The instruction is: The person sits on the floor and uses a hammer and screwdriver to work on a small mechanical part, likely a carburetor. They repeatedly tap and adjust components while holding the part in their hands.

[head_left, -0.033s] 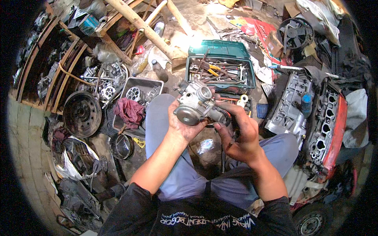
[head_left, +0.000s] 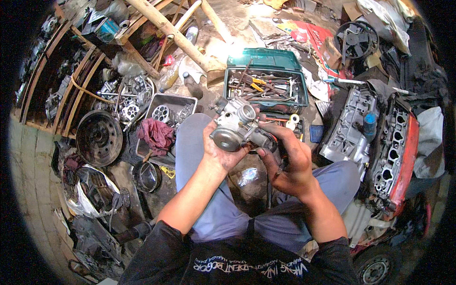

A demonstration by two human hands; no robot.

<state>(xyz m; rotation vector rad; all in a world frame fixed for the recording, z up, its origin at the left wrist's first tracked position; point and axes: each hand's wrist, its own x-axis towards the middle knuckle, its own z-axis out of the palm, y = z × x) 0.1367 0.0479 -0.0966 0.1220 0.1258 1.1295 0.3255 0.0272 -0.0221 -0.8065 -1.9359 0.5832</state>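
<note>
Underside of metal part (head_left: 228,138) hidden agst L hand (head_left: 219,156); some tools (head_left: 271,89) in toolbox (head_left: 266,106) too small to ID; wheel (head_left: 375,271) btm R cut off by edge.

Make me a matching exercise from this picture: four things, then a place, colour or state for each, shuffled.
1. Metal part
2. Toolbox
3. Cloth
4. Fan

A. Dark red and crumpled
B. Black, at the picture's upper right
C. Held in the left hand
D. Green, with its lid open

Pairs: 1-C, 2-D, 3-A, 4-B.
</note>
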